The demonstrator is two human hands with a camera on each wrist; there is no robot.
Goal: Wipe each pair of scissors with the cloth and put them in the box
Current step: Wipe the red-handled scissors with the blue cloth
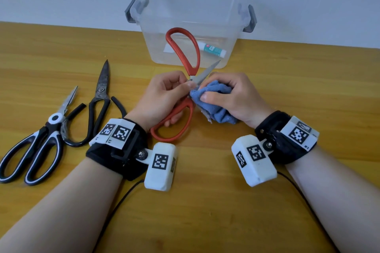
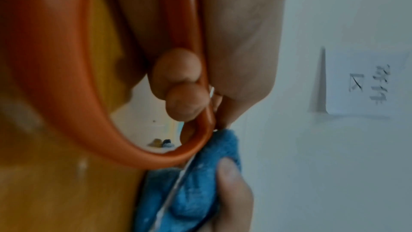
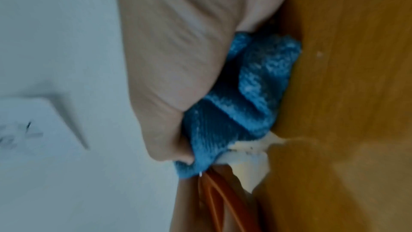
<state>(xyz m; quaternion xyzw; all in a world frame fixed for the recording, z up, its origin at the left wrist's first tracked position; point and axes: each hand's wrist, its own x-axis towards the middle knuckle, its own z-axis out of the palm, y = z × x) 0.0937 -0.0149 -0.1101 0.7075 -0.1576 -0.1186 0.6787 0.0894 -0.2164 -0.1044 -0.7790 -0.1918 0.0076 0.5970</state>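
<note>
Holding the red-handled scissors [image 1: 181, 96] open above the counter [image 1: 205, 201], my left hand [image 1: 162, 96] has its fingers curled through and around the near handle loop, thumb and forefinger pinching close to the pivot. My right hand [image 1: 232, 96] is closed around the bunched blue cloth [image 1: 213, 102], pressing it against one blade; the other blade points away toward the box. Judged progress: this pair is in mid-wipe and not yet stowed. To my left, two further pairs lie flat on the counter: the black-and-white scissors [image 1: 35, 150] nearest, the dark metal scissors [image 1: 98, 100] just beyond, their handles overlapping. Neither is in a hand. Farthest out, the clear box [image 1: 191, 26] stands open against the wall; it contains a small tube [image 1: 211, 48] and no scissors that I can see. I estimate that all three pairs remain to be boxed.
</note>
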